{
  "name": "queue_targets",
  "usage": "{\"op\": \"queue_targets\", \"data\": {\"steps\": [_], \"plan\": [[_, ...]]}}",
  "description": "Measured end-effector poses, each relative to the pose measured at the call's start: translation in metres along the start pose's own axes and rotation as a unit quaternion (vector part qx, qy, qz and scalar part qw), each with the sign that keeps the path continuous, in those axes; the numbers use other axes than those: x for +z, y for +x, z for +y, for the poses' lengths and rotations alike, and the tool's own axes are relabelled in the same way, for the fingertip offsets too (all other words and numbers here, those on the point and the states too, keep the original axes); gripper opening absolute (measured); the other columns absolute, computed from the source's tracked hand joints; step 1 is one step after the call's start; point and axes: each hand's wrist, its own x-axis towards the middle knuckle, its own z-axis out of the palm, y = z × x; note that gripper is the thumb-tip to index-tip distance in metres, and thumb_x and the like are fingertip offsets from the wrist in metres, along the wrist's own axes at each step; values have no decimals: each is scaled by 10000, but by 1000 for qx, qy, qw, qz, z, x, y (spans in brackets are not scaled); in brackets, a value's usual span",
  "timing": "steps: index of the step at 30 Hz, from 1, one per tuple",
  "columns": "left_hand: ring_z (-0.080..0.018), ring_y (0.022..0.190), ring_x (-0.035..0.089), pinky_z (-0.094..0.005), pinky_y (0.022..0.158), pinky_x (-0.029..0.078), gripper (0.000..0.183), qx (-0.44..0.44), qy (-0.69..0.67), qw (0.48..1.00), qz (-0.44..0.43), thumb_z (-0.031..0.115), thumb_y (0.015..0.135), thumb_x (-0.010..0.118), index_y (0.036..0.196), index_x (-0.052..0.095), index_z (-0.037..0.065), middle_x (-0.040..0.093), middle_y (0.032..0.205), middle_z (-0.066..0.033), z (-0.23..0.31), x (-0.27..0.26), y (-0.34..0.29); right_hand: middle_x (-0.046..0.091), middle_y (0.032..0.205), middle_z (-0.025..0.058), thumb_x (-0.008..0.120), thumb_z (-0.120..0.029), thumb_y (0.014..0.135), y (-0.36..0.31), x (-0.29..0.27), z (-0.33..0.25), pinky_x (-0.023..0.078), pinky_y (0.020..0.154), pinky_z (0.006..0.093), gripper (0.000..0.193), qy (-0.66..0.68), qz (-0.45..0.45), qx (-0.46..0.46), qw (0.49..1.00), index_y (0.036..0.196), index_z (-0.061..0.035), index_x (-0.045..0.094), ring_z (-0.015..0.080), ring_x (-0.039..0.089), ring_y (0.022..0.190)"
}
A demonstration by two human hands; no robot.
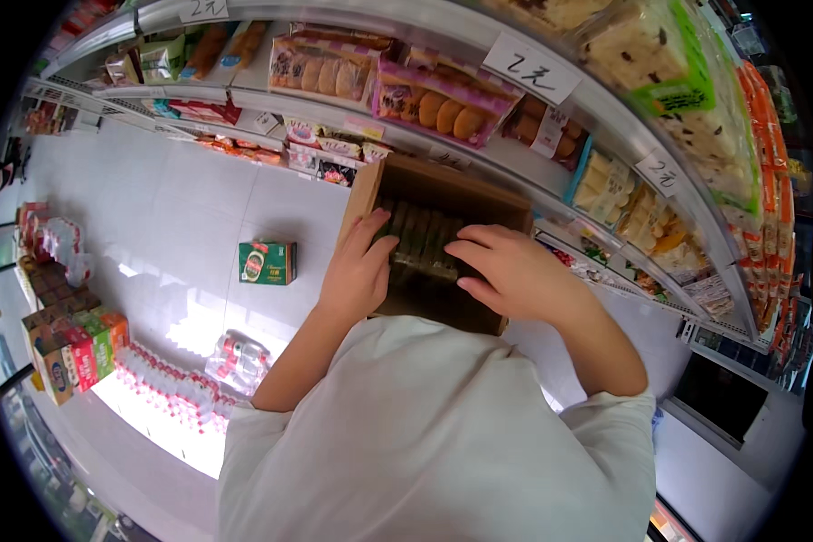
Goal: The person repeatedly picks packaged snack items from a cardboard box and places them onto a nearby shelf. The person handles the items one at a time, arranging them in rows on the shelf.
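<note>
A brown cardboard box [363,191] stands open in front of me, below the shelves. Inside it a row of dark, flat clear-wrapped packets [420,237] stands on edge, side by side. My left hand [359,264] is at the left end of the row, fingers curled against the packets. From the right, my right hand [508,271] reaches over the box rim, its bent fingers and thumb on the row's other end. The row sits between both hands. The fingertips are partly hidden among the packets, whose contents are too dark to make out.
Shelves of packaged bread [443,110] and white price cards [533,68] curve close above the box. A green carton [267,263] lies on the floor to the left. Bottle packs [237,361] and stacked cartons [68,357] stand further left.
</note>
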Motion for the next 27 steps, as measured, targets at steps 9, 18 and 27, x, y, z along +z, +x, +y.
{"op": "queue_targets", "data": {"steps": [9, 18, 27], "plan": [[-419, 1274, 593, -445, 1044, 508, 247, -22, -16, 1000, -8, -74, 894, 578, 1114, 672, -12, 590, 1386, -213, -2, -13, -13, 739, 1204, 188, 656, -282, 915, 102, 250, 90, 572, 938, 476, 338, -41, -267, 204, 941, 1152, -65, 760, 354, 721, 1093], [-401, 1203, 641, -414, 983, 532, 194, -45, -80, 996, 11, -40, 947, 574, 1113, 673, -25, 638, 1337, -211, 3, -22, -34, 725, 1151, 268, 662, -71, 842, 108, 293, 119, 568, 927, 490, 278, 57, -255, 153, 953, 1094, 9, 748, 403, 704, 1106], [-395, 1147, 657, -414, 966, 537, 190, -49, -107, 992, 45, -20, 936, 585, 1104, 672, -7, 666, 1282, -212, 0, -24, -12, 667, 1186, 188, 645, 52, 794, 33, 77, 30, 580, 843, 420, 361, 141, -13, 100, 985, 1134, -51, 711, 377, 665, 1134]]}}
